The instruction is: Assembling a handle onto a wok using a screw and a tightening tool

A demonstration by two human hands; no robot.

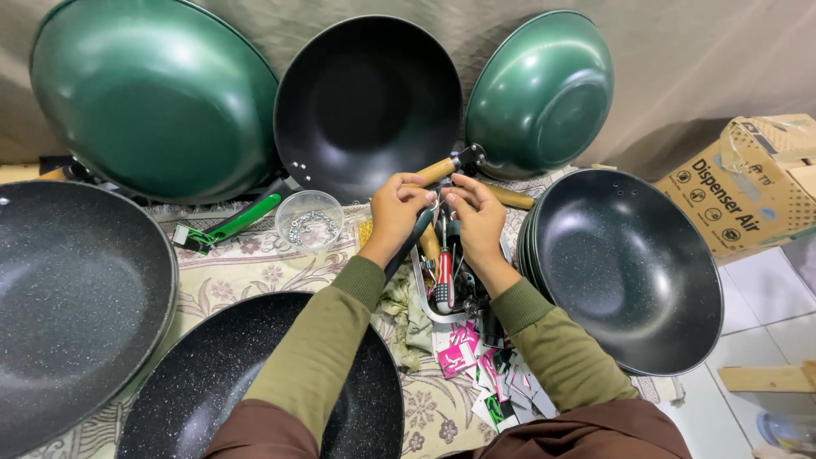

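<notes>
Both arms in olive sleeves reach forward, forearms converging toward the middle. The left hand [395,212] and right hand [478,217] meet close together, fingers curled inward, fingertips nearly touching, pinching something small between them.

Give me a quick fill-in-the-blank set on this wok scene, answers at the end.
1. The two hands, left hand and right hand, meet above a tray of ____.
2. The clear plastic cup sits to the ____ of the left hand.
3. The wok propped between the two green woks is ____ in colour.
4. The cardboard box lies at the ____ edge of the view.

Answers: tools; left; black; right
</notes>
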